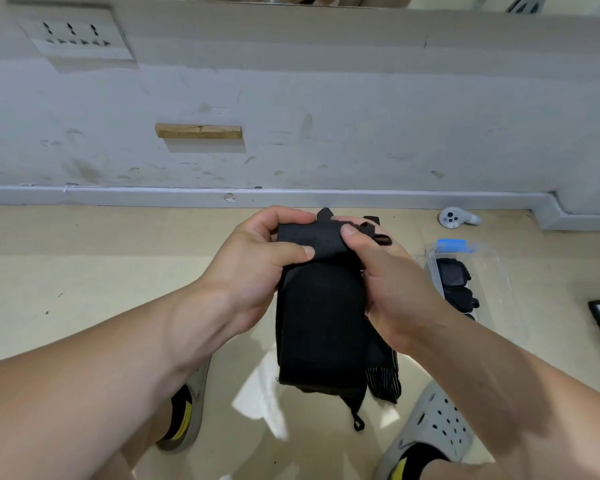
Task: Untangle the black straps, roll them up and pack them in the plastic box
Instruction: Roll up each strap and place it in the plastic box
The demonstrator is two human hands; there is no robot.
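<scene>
The black strap (321, 317) hung in mid-air between both hands, above the floor, with its top edge folded over, which looked like the start of a roll. The left hand (257, 258) pinched that fold, thumb in front and fingers curled behind. The right hand (392, 282) gripped the other edge the same way, probably to keep the width square. The plastic box (499, 271) sat on the floor to the right with rolled straps (452, 273) inside. How many straps hung in the bundle was unclear, as a striped piece peeked out behind. The right forearm hid the box's near end.
</scene>
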